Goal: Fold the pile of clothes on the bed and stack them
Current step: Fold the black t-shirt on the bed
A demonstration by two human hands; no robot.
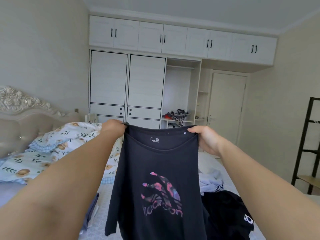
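Fabric is what matters at this step: the black T-shirt point(155, 179) hangs limp and light from its shoulder seams, so it should drape and fold readily but will not hold a shape by itself. At the left, a floral quilt point(52, 146) lies bunched toward the head of the bed point(102, 213). The left hand point(113, 128) has its fingers curled over the shirt's left shoulder, pinching the cloth (fingertips hidden behind the fabric). The shirt hangs above the middle of the bed with its printed front toward the camera. The right hand point(207, 140) grips the other shoulder, thumb on top and fingers wrapped behind. Farther right, near the bed's right edge, the unfolded pile point(223, 201) of pale blue and dark garments waits. Shoulders look like the sensible hold for laying it flat.
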